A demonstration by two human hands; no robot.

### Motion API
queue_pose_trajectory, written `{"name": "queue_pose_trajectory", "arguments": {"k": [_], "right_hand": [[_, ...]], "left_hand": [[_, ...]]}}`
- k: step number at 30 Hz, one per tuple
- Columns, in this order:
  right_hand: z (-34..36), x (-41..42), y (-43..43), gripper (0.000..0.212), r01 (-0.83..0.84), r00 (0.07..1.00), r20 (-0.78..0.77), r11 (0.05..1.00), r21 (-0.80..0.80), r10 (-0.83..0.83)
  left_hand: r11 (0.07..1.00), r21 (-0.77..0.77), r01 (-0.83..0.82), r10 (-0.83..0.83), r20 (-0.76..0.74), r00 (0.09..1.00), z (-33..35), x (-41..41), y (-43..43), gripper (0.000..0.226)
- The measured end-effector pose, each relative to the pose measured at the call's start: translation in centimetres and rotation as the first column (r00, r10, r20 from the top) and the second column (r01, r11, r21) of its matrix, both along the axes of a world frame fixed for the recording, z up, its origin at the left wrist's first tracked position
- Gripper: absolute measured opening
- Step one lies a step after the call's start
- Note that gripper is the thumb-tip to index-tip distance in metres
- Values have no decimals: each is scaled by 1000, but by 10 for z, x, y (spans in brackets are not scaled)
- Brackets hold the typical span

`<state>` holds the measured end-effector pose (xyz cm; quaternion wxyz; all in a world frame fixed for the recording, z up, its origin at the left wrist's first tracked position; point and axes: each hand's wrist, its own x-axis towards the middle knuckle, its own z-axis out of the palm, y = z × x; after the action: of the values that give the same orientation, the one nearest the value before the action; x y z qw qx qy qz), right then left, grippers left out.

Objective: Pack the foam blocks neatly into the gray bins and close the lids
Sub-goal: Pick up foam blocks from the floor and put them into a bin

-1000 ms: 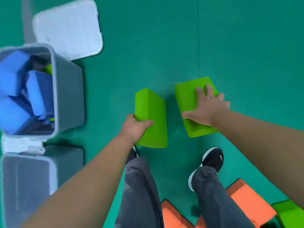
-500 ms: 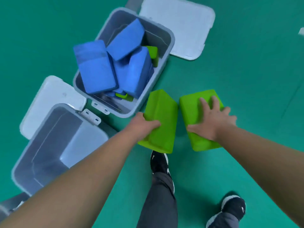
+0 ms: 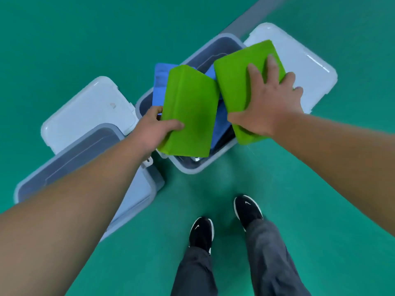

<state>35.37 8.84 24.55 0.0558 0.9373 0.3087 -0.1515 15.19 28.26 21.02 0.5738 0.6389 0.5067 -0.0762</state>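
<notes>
- Hovering over the far gray bin (image 3: 193, 168), two green foam blocks are now carried; half a second ago both were held low beside that bin, nearer the floor.
- Left green block (image 3: 189, 113) is gripped at its near left edge by the left hand (image 3: 152, 130), thumb on top, fingers curled underneath.
- Right green block (image 3: 243, 82) is clamped by the right hand (image 3: 267, 103), fingers spread over the top face, thumb at the near side.
- Blocks are seen just beside each other, edges near touching, both tilted; neither is released yet.
- Blue foam blocks (image 3: 161, 86) already fill much of the far bin in a loose jumble, one sticking up past the rim.
- Meaning is judged: transport done, placement step in hand; neat fit looks doubtful unless the blue ones are rearranged, and that lid may not shut.
- Near gray bin (image 3: 89, 147) at left appears empty, partly hidden by the left forearm.
- Both lids, far lid (image 3: 307, 67) and near lid (image 3: 89, 107), are hinged open and lying back.
- Green floor (image 3: 64, 39) is all around; black shoes (image 3: 248, 210) are planted short of the bins.
</notes>
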Motion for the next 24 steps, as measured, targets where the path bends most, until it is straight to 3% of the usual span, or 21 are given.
{"name": "queue_pose_trajectory", "arguments": {"k": [6, 9, 12, 19, 24], "right_hand": [[-7, 32, 55, 130, -182, 976, 130, 981, 65, 172], [-25, 36, 67, 124, -234, 972, 49, 968, 90, 230], [-35, 40, 74, 117, -334, 942, 46, 939, 86, 331], [-42, 46, 67, 99, -357, 934, 66, 922, 147, 351], [-42, 54, 57, 103, -298, 941, -109, 939, 173, 319]], "left_hand": [[927, -89, -364, 364, -19, 931, -37, 14, 11, 69], [955, 69, -290, 298, -209, 931, -53, 25, 4, 73], [954, 192, -231, 292, -409, 865, -61, 33, -4, 75], [953, 288, -98, 231, -475, 849, -78, 30, -15, 63], [961, 265, -83, 212, -510, 833, -78, 23, -22, 75]]}}
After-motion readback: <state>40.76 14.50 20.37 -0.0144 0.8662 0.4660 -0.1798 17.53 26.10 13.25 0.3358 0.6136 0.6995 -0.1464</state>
